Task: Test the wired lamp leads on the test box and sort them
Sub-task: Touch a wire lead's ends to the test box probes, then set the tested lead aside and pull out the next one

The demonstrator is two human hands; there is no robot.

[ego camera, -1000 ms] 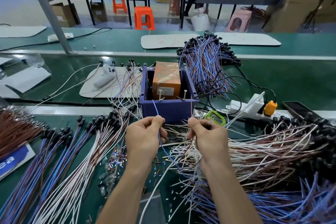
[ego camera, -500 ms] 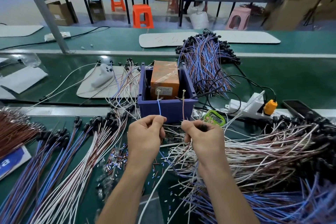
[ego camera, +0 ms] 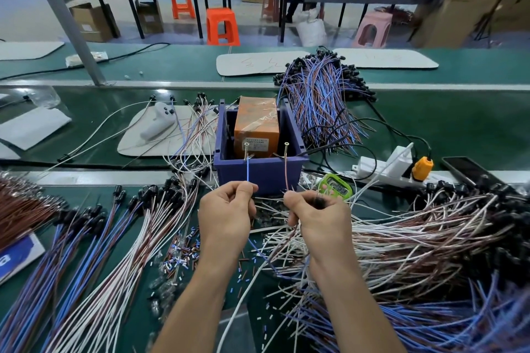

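Note:
A purple test box (ego camera: 259, 172) with an orange block (ego camera: 256, 126) inside stands mid-table, two metal pins at its front rim. My left hand (ego camera: 226, 215) pinches a blue lead (ego camera: 248, 172) whose tip touches the left pin (ego camera: 246, 149). My right hand (ego camera: 315, 218) pinches a brown lead (ego camera: 286, 169) that reaches up to the right pin (ego camera: 286, 147), and a dark lamp socket shows inside its curled fingers. Both leads loop down between my wrists.
Sorted leads fan out at lower left (ego camera: 94, 252); a tangled heap of leads (ego camera: 415, 238) fills the right. A blue-brown bundle (ego camera: 321, 100) lies behind the box. A green timer (ego camera: 335, 188), a white power strip (ego camera: 387, 166) and a phone (ego camera: 470, 169) sit to the right.
Both hands have raised the lead ends from just below the box front up to the two pins; the right hand's brown lead now stands against the right pin.

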